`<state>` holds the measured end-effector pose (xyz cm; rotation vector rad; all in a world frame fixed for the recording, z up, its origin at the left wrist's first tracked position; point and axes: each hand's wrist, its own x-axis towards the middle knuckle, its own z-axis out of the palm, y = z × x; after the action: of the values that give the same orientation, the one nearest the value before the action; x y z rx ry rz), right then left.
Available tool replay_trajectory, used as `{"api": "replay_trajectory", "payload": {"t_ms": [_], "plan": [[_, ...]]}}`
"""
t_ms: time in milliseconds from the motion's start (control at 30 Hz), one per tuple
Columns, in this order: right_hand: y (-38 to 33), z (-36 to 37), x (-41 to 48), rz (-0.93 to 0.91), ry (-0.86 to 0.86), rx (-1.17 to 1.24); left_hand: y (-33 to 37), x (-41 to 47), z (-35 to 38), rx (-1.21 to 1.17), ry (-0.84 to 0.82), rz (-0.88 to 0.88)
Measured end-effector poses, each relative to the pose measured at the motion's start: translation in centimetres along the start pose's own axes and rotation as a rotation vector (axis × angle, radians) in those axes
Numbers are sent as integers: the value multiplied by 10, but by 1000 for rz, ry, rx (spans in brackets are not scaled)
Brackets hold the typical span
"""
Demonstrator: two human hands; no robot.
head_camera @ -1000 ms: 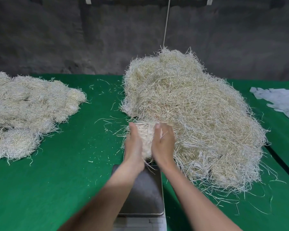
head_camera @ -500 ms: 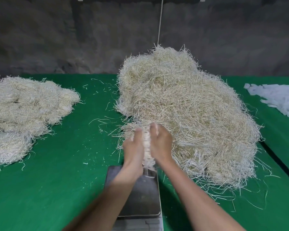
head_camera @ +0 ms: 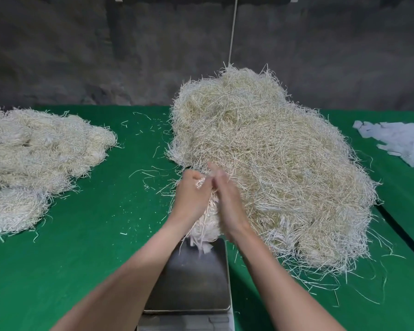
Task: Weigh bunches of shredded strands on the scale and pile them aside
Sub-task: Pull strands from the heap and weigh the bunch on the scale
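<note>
At the near edge the scale point(head_camera: 191, 283) sits on the green table point(head_camera: 81, 259), its dark steel pan bare except at the far end, where the frayed tail of the bunch point(head_camera: 204, 226) hangs down to it; whether the tail touches the pan I cannot tell. Both forearms reach over the pan. The hands are close together above its far edge with the bunch between them: the left hand point(head_camera: 193, 198) grips the top with curled fingers, and the right hand point(head_camera: 226, 201) presses on the other side, too blurred to show how its fingers lie. Just right of the scale and hands, and running on behind them, rises the big heap point(head_camera: 273, 163) of strands, its fringe spilling up to the pan's right side. To the left lies open green cloth dotted with loose strands point(head_camera: 148, 173), and beyond that, well apart, the weighed pile point(head_camera: 38, 163) runs off the left edge. Far right, past a dark seam point(head_camera: 402, 231) in the table, lie white strips point(head_camera: 397, 142). A grey wall point(head_camera: 81, 56) closes the back, with a thin cord point(head_camera: 232, 32) hanging down it.
</note>
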<state>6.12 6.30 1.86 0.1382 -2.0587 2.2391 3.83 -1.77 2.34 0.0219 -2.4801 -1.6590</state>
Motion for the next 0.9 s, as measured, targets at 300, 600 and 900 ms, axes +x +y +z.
{"api": "replay_trajectory", "payload": {"t_ms": [300, 600, 900], "plan": [[5, 2, 13, 295, 516, 127, -23, -45, 31, -600, -71, -373], [17, 11, -15, -88, 230, -389, -22, -8, 10, -399, 170, -202], [28, 17, -10, -47, 77, -471, -10, 11, -1, -338, 236, -381]]}}
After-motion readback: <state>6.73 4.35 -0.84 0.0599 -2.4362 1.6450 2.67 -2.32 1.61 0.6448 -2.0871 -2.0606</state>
